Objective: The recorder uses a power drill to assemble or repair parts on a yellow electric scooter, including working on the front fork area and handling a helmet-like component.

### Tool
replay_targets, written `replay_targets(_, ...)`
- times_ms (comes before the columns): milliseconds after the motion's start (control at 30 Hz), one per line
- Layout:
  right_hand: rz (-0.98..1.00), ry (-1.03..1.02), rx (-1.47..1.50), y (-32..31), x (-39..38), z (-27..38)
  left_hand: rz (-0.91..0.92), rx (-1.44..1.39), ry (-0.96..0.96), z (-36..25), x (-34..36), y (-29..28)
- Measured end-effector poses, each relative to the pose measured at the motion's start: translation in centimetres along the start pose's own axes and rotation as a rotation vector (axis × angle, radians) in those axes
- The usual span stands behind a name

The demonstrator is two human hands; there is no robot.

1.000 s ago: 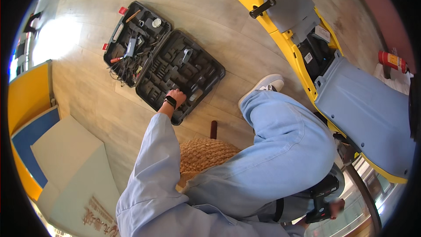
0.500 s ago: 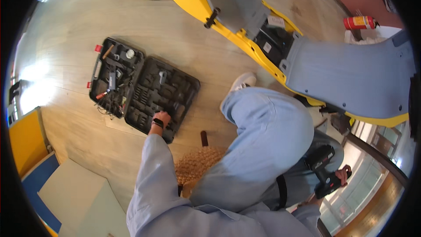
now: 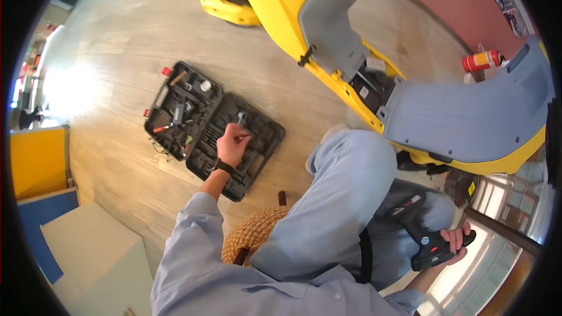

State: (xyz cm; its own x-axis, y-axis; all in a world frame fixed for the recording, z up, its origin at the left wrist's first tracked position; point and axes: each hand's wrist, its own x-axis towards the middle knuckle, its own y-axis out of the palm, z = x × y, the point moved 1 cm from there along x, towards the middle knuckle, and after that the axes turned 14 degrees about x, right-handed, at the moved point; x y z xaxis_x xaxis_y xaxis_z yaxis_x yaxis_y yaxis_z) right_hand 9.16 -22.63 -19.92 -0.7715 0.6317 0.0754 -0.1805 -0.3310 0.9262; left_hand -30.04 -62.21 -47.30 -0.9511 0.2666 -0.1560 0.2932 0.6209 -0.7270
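Note:
My left hand (image 3: 232,145) is over the right half of an open black tool case (image 3: 274,131) on the floor. Its fingertips are pinched together, and whatever may be between them is too small to make out. A small grey metal tool (image 3: 242,118) lies in the case just beyond the fingers. Against my leg at the right, my right hand (image 3: 456,243) is closed round the battery end of a black cordless drill (image 3: 413,228). The other half of the case holds an orange-handled screwdriver (image 3: 161,129), loose tools and cables.
A yellow scooter (image 3: 339,90) with a grey seat (image 3: 451,114) stands at the right, its under-seat bay uncovered. Beneath me is a woven stool (image 3: 252,231). Pale panels (image 3: 93,240) lie at the lower left. A red fire extinguisher (image 3: 482,61) is by the far right wall.
My left hand has moved farther from me, from the case's near end to its middle, and now shows pinched fingers. The view has shifted. My right hand still holds the drill.

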Motion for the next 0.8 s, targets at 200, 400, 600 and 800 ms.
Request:
replay_targets(200,-0.266,0.252,-0.482,6.6,6.9,-7.8,-0.373,-0.659,0.55,-27.2,-0.8,-7.7)
replay_targets(400,-0.146,0.39,-0.286,6.8,17.3,-11.6,-0.383,-0.91,0.755,-42.8,-2.4,-4.0)
replay_targets(600,-0.129,0.31,-0.214,4.1,20.3,-11.6,-0.257,-0.835,0.705,-44.0,-2.1,1.3)
replay_targets(800,-0.231,0.353,-0.269,3.1,20.6,-11.2,0.058,-0.979,0.772,-44.7,-1.1,2.6)
